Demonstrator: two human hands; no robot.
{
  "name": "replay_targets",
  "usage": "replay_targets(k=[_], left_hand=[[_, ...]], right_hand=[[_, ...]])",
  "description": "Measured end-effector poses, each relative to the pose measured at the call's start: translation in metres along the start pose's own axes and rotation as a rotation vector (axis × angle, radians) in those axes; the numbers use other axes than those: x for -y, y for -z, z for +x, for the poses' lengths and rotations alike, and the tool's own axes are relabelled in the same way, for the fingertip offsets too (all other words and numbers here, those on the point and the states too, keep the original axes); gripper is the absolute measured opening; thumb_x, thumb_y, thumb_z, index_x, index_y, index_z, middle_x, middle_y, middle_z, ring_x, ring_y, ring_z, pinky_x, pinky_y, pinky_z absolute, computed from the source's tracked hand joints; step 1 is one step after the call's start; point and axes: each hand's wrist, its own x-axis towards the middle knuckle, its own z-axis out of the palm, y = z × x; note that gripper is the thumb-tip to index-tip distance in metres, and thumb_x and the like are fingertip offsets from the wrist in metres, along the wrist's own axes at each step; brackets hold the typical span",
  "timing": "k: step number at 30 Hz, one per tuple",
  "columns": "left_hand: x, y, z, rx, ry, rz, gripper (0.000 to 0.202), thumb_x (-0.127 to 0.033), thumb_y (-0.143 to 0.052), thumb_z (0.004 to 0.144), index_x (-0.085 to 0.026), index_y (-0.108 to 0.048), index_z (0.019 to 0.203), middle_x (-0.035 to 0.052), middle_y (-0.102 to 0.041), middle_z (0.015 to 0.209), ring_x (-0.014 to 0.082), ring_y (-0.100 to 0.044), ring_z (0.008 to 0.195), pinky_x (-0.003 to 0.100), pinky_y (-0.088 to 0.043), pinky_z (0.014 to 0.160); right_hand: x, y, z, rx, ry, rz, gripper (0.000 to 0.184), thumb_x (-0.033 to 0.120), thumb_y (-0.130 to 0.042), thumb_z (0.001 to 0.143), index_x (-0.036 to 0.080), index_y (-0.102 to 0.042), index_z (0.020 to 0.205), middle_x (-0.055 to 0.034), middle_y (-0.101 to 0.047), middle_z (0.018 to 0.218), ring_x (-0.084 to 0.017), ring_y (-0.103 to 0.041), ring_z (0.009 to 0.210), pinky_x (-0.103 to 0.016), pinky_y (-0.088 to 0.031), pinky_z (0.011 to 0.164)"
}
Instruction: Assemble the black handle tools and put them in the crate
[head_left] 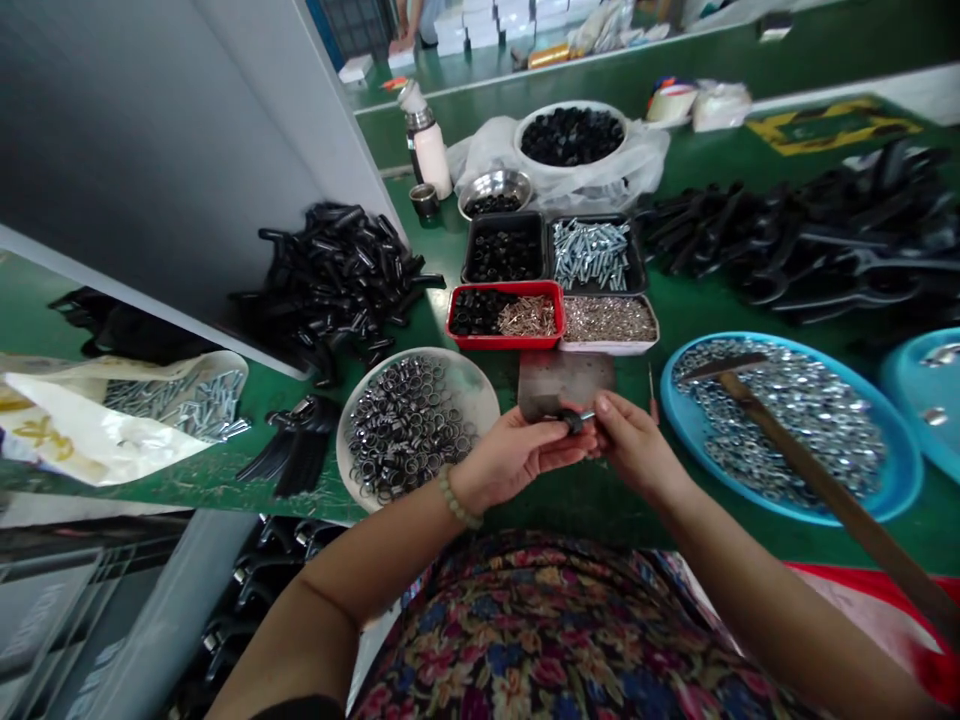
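Note:
My left hand [517, 455] and my right hand [634, 445] meet above the green bench, pinching a small black part with a silver screw [576, 421]. A bead bracelet [455, 497] circles my left wrist. Just behind my fingers lies a flat grey metal plate [564, 382]. To the left of my left hand, a white plate [474, 382] holds a heap of metal rings. To the right of my right hand, a blue tray [904, 470] is full of silver nuts, and a wooden-handled hammer [814, 465] rests across it.
Beyond my hands stand a red tray [495, 343] and black trays [502, 248] of small parts. Piles of black plastic parts [330, 280] lie on the left and right. A white bowl [570, 135], a flask [430, 150] and a bag of bolts [97, 430] stand nearby.

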Motion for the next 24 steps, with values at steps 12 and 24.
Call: replay_targets(k=[12,24], left_hand=[[-0.058,0.087,0.013,-0.568,-0.537,1.734,0.024,-0.028,-0.049,0.091,-0.012,-0.063,0.101,0.0135,-0.064,0.109,0.0244,-0.06,0.103,0.04,-0.047,0.095],[-0.054,0.052,0.02,-0.216,-0.341,1.1,0.025,-0.037,-0.064,0.077,-0.016,-0.059,0.09,0.0042,-0.068,0.085,0.0187,-0.065,0.08,0.033,-0.052,0.077]], right_hand=[[-0.013,-0.014,-0.011,-0.062,0.071,-0.214,0.028,0.044,-0.052,0.089,0.021,-0.058,0.103,-0.0034,-0.069,0.082,-0.016,-0.068,0.066,-0.031,-0.056,0.065],[0.008,-0.004,-0.026,0.293,0.578,-0.676,0.026,0.013,-0.044,0.091,0.019,-0.058,0.113,-0.0079,-0.067,0.103,-0.015,-0.065,0.094,-0.029,-0.054,0.084]])
